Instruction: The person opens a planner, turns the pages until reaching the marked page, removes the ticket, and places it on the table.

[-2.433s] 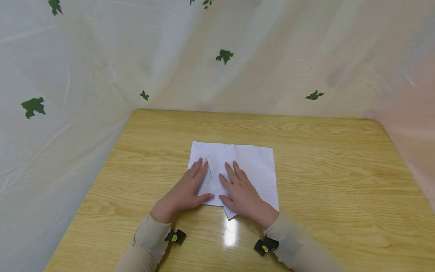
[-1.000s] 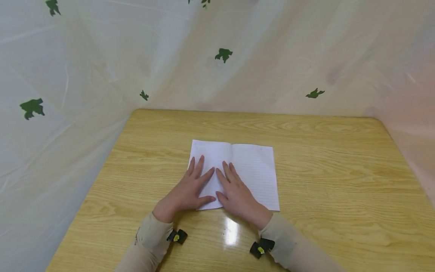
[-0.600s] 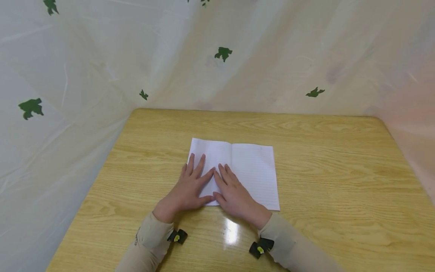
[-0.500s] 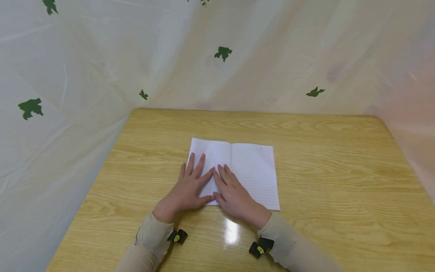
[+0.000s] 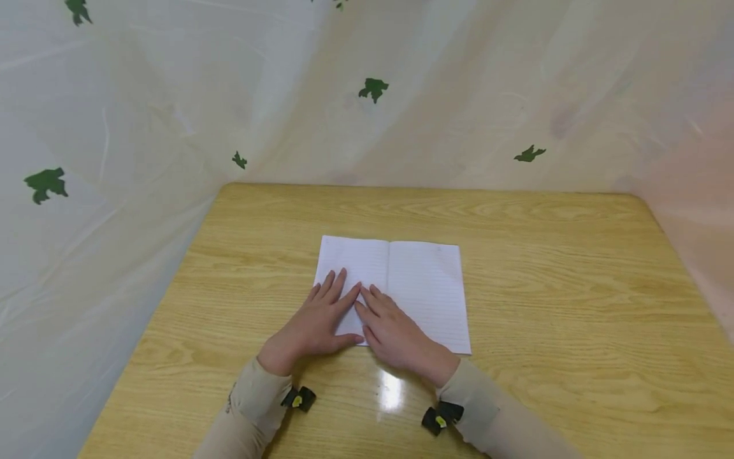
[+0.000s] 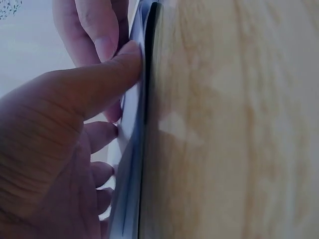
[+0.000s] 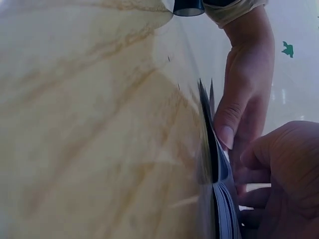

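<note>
An open notebook (image 5: 428, 293) with white lined pages lies on the wooden table, its centre fold running away from me. My left hand (image 5: 317, 324) rests spread on the left page, thumb along the near edge. My right hand (image 5: 398, 333) lies across the fold, its fingertips on the left page and meeting the left index fingertip. In the left wrist view, the left thumb (image 6: 102, 74) touches the notebook's near edge, with the right hand (image 6: 92, 25) beyond it. The right wrist view shows the stacked leaves (image 7: 225, 211) edge-on beside my right hand (image 7: 291, 167). Parts of the left page are hidden under both hands.
The wood-grain table (image 5: 550, 287) extends on both sides of the notebook and behind it. A pale curtain (image 5: 447, 115) with green bird and leaf shapes hangs along the table's far edge and left side. Black straps (image 5: 299, 399) sit at both wrists.
A lifted leaf, whose corner stuck out past the near edge, now lies flat on the left. My right hand has slid left over the fold; the left hand has stayed about in place.
</note>
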Demonstrator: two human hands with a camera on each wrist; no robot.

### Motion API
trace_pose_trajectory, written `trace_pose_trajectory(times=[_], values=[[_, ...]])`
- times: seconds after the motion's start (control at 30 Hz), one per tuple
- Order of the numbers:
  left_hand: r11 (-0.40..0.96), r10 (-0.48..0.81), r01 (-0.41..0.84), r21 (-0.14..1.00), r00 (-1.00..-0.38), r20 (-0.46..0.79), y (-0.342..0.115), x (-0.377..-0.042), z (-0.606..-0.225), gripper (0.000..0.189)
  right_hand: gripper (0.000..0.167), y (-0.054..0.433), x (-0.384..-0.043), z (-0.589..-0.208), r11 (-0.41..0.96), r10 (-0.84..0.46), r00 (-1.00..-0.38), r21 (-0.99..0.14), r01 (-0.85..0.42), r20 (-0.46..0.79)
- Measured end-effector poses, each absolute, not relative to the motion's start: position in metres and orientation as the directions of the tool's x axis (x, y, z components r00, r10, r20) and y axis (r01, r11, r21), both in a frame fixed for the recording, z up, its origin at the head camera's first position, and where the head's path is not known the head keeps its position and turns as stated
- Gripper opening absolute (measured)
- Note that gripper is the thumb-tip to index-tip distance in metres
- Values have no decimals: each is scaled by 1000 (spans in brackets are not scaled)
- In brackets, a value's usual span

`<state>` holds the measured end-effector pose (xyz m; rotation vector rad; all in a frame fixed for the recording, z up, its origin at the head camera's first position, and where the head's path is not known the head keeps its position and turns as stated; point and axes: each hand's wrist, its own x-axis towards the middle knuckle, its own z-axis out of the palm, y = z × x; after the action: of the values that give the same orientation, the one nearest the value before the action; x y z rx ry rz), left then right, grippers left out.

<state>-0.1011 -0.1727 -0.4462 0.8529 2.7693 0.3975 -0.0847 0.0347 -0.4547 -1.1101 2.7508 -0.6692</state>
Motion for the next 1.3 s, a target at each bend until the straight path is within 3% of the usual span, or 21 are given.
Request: trace_pose_trajectory(times=[0.13, 0.3, 0.5, 0.73, 0.97, 1.3], values=[[798, 570, 502, 334, -807, -151, -174, -100, -447, 93, 45, 43, -85, -450, 597, -699, -713, -503, -624, 55], [805, 560, 480, 349, -809, -178, -172, -101, -447, 92, 41, 63, -92, -445, 587, -603, -786, -592, -552, 135], [810, 555, 469, 353, -807, -201, -171, -102, -447, 91, 45, 95, -109, -439, 710, -447, -878, -529, -464, 170], [796, 570, 476, 375, -797, -199, -169, -102, -445, 92, 73, 128, -132, -437, 884, -271, -963, -393, -254, 13], [788, 580, 487, 378, -793, -186, -168, -103, -444, 90, 91, 150, -149, -446, 918, -213, -969, -367, -153, -129], [791, 573, 475, 385, -797, -193, -168, -104, -446, 91, 90, 154, -152, -448, 936, -217, -959, -317, -153, -180]])
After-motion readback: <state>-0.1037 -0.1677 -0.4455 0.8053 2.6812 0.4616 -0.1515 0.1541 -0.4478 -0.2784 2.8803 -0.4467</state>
